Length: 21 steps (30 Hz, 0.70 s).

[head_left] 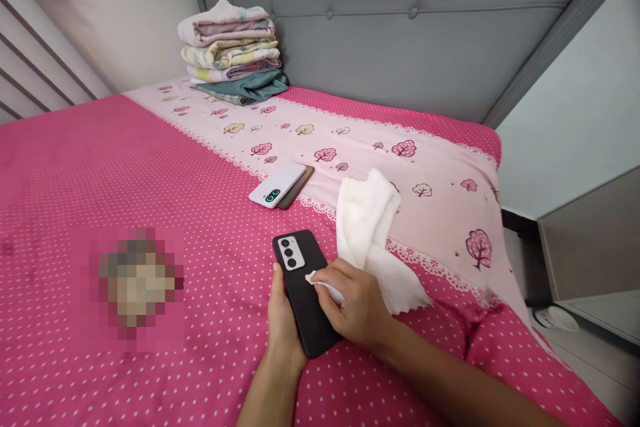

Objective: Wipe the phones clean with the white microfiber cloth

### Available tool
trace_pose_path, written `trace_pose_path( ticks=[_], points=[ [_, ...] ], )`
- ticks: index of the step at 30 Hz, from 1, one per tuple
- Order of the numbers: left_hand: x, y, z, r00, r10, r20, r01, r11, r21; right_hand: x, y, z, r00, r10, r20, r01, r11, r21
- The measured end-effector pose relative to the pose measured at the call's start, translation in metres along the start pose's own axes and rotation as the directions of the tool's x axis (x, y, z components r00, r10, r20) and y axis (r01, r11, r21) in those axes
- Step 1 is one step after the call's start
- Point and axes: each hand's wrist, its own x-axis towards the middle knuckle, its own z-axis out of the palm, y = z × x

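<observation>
A black smartphone (305,310), its back and silver camera block facing up, rests in my left hand (284,323). The left thumb lies along the phone's left edge; the other fingers are hidden beneath it. My right hand (355,300) is closed around a small white wipe (334,293) and presses it against the phone's back near the middle. Just beyond the right hand lies a crumpled white cloth (364,213). Farther off, a pale lilac phone (281,181) sits partly on top of a brownish phone (299,188).
The bed has a pink dotted sheet (200,267) with a tree-print band. Folded blankets (230,47) are stacked by the grey headboard (400,33). A blurred-out object (143,287) lies at left. A white tub (556,319) stands on the floor at right.
</observation>
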Motion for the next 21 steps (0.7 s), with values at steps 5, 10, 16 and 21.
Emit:
trace_pose_path(
  ticks=[5,10,16,21],
  points=[
    [0.0003,-0.0007,-0.0011,1.000,0.003,0.000,-0.003,1.000,0.018,0.0001,-0.0005,0.0004,1.000,0.000,-0.001,0.000,1.000,0.001],
    [0.0005,-0.0005,-0.0008,1.000,0.001,0.005,-0.001,1.000,0.014,0.0001,-0.0009,0.0008,1.000,0.005,0.004,-0.005,1.000,0.001],
    [0.0000,-0.0001,0.0007,1.000,-0.005,-0.011,0.005,1.000,0.008,0.0003,0.0005,0.0010,1.000,0.008,0.002,-0.008,1.000,0.010],
    [0.0001,-0.0004,-0.0006,1.000,-0.005,-0.003,0.005,1.000,0.005,0.0002,-0.0002,0.0007,1.000,0.008,0.006,-0.008,1.000,0.008]
  ],
)
